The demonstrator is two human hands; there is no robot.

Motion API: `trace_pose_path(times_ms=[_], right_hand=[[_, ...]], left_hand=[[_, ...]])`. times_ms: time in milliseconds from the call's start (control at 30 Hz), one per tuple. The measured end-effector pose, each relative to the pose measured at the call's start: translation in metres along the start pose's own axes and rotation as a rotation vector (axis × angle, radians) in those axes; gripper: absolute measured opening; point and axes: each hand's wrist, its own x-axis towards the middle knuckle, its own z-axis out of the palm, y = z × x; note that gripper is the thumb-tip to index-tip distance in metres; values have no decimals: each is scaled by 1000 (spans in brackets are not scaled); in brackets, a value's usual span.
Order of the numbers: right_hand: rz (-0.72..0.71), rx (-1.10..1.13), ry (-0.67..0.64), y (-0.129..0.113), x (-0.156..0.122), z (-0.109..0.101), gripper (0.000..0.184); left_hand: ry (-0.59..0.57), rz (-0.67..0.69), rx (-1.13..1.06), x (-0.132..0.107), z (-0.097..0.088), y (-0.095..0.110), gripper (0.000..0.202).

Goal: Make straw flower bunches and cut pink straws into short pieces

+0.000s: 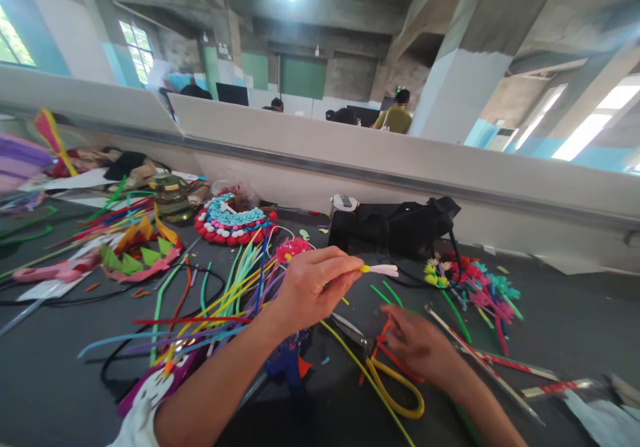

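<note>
My left hand [317, 280] is closed in a pinch. From its fingertips sticks a small bundle of pale pink pipe cleaner [384, 270] with a yellow band at its base. My right hand [413, 344], smeared by motion, hovers by the scissors [395, 387] with yellow handles. Beside its fingers is an orange-red pipe cleaner [384, 340]; whether they grip it I cannot tell. Below my left hand a long yellow-green pipe cleaner [363, 367] runs toward the table's near edge. Loose coloured pipe cleaners [220, 310] lie left of my left hand, partly behind my forearm.
Pipe cleaner flowers [475, 287] lie at the right, near long clear-and-red packets [515, 362]. A black bag [400, 224] rests against the low partition [320, 147]. Further left are a felt crown [143, 254], a beaded blue-and-red piece [233, 219] and a green glass jar [171, 197].
</note>
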Motion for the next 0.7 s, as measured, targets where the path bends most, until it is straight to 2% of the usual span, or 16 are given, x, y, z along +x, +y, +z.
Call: trace_pose_path(times_ms=[67,133,167,233,333,467,567,633,700], right_hand=[[-30,-61,-93,23,-32,22,48],[-20,-111,-84,36,-55,40,62],[-21,-129,-66,38,-61,47,62],[-9,-163,-34,35,-65,56,64],[72,-221,-70,20,-57,60,64],[187,-201,-126,6,-52,56,49],[257,-13,-101,6,-60,51,39],[294,244,-107,5,-71,47,47],[308,607,-135,-3,-87,42,62]], left_hand=[[32,24,34,2,-2,6,15],[47,13,42,4,-2,13,13],[51,1,37,4,-1,16,13],[52,-27,38,3,1,24,12],[68,-53,99,-1,0,37,12],[139,-59,243,-11,-12,55,12],[155,-39,279,-19,-23,67,13],[152,-20,287,-23,-29,74,13],[154,4,298,-28,-34,79,14]])
